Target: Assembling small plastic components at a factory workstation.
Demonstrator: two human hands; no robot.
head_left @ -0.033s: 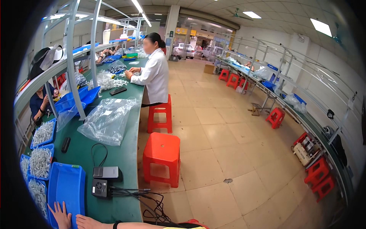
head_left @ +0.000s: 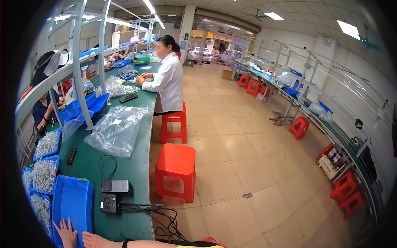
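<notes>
**Counts and margins: left hand (head_left: 65, 234), right hand (head_left: 96, 240), one blue tray (head_left: 72, 193)**

I am watching remotely through the head view. The blue tray is standing at the lower left of the green counter (head_left: 86, 165), its inner floor showing. The left hand is lying over its near end, fingers spread wide. The right hand is resting at its near right rim; whether those fingers are gripping, I cannot tell.

Counting: four filled trays (head_left: 56, 164), heaped with small pale parts (head_left: 43, 175), are lining the blue tray's left side and far end. To the right I am logging one black fan box (head_left: 108, 203), one grey-topped block (head_left: 116, 186) and several black cables (head_left: 165, 218). Farther up: one clear bag (head_left: 117, 131). Two red stools (head_left: 175, 163) are standing along the counter's right side, the farther one seating a person in white (head_left: 168, 84).

Edges: a strip of bare green is running between the tray's right wall and the fan box. The cables are trailing over the counter's right edge; beyond it, tiled floor (head_left: 244, 153) is stretching toward the opposite workbench (head_left: 308, 109).
</notes>
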